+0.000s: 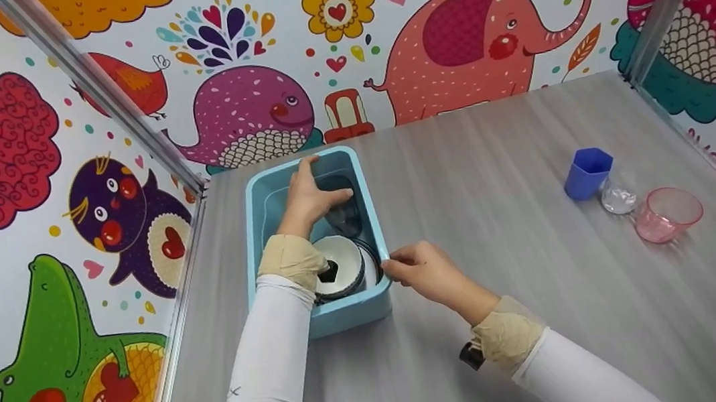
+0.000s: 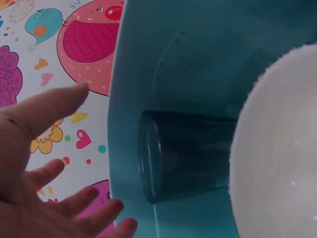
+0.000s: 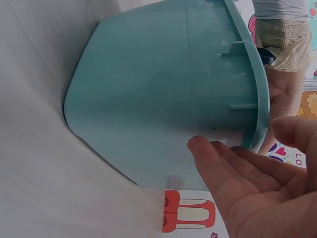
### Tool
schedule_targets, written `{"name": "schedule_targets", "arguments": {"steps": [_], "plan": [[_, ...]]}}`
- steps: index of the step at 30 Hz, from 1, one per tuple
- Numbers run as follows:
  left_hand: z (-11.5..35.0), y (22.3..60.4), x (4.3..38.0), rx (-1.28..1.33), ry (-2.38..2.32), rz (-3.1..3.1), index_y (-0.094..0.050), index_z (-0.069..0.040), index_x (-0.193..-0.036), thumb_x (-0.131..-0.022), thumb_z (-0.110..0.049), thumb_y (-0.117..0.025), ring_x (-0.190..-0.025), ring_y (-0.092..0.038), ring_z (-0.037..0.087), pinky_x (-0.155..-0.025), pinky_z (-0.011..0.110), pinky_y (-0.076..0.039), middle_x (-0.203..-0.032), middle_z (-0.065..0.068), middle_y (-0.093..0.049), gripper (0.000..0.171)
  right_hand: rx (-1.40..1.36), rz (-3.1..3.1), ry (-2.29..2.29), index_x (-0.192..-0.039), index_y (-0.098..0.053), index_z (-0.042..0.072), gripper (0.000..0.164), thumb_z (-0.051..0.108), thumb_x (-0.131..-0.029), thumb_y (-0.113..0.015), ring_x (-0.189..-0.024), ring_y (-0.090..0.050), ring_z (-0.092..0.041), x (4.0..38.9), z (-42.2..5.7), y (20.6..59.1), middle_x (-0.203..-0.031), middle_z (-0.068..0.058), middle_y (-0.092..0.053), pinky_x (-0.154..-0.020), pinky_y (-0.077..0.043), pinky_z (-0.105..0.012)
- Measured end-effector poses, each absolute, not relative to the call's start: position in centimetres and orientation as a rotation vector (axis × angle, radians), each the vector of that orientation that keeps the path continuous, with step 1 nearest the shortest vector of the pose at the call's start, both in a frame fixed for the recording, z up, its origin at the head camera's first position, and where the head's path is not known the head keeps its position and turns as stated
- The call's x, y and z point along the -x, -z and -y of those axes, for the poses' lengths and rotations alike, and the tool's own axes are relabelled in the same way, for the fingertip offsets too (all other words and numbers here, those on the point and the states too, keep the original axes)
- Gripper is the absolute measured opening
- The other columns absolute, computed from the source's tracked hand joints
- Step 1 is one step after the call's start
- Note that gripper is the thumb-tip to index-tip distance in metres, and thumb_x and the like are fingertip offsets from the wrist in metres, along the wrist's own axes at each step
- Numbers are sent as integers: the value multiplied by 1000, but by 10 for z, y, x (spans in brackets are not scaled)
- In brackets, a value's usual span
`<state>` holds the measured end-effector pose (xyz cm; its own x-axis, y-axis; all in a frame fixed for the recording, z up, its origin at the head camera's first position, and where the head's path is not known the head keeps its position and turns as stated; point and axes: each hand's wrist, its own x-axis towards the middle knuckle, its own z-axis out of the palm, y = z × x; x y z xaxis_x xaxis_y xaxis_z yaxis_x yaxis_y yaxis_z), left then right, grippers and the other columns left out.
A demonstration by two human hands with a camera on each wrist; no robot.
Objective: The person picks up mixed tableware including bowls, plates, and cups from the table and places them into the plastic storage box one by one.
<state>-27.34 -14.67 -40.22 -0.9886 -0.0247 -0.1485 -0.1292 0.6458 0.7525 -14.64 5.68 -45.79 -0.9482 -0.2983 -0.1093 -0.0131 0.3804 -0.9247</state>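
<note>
A light-blue plastic bin (image 1: 350,310) stands on the table. My left hand (image 1: 311,199) is over its far part with thumb and fingers spread, holding nothing. Under that hand a dark see-through cup (image 2: 193,153) lies in the bin. Nearer to me in the bin is a round white bowl-like piece (image 1: 344,256) with a dark edge, partly covered by my left wrist. My right hand (image 1: 430,273) pinches the bin's rim at the near right corner, the thumb at the edge and the fingers (image 3: 213,158) against the outer wall below it.
To the right on the table (image 1: 475,167) a blue angular cup (image 1: 584,175), a small clear cup (image 1: 618,198) and a pink see-through cup (image 1: 668,215) stand close together. Walls with cartoon animals border the table at the back and both sides.
</note>
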Motion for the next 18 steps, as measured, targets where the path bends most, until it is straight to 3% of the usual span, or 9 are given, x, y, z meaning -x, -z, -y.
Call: {"name": "schedule_targets", "arguments": {"steps": [6, 18], "plan": [[144, 399, 273, 117, -1278, -2736, -27, -22, -157, -86, -28, -81, -147, -34, 34, -118, 54, -35, -163, 16, -27, 89, 293, -2382, 1585, -111, -76, 3, 28, 24, -98, -63, -84, -65, -15, 147, -59, 457, -97, -6, -76, -79, -56, -35], [139, 396, 269, 51, -1304, -2746, -30, -19, -156, -88, -28, -79, -149, -33, 33, -119, 53, -34, -162, 16, -31, 84, 307, -2388, 1580, -124, -69, 2, 36, 28, -101, -61, -111, -68, -25, 148, -71, 464, -118, -11, -74, -97, -54, -48]]}}
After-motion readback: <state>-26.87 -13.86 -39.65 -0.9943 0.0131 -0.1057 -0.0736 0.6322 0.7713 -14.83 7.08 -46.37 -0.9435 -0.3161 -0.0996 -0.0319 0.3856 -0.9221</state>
